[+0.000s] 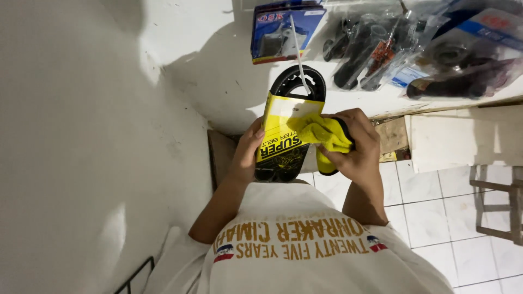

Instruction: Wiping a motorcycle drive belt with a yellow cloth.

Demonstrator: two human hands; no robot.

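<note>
Drive belt is the thing being handled, a black toothed loop sitting in a yellow and black cardboard sleeve, held up at chest height right in front of the white wall. So the left hand has the sleeve by its left edge, fingers curled round the side with the thumb across the printed front. The right hand is bunched tight around a yellow cloth, which is pressed against the right side of the sleeve; a bit of something black shows by the knuckles, can't tell what it is. The belt's black loop pokes out above the sleeve's top edge, and its lower curve shows at the bottom too. A thin white strap or tie runs down across the loop from above. Up on the white shelf there's a blue flat carton with a red edge, standing just above the belt, and to its right a heap of clear plastic bags with black parts inside, some with blue and white labels. Lower right is white tiled floor and the edge of a wooden frame. Whoever's doing this is wearing a white shirt with gold lettering.
</note>
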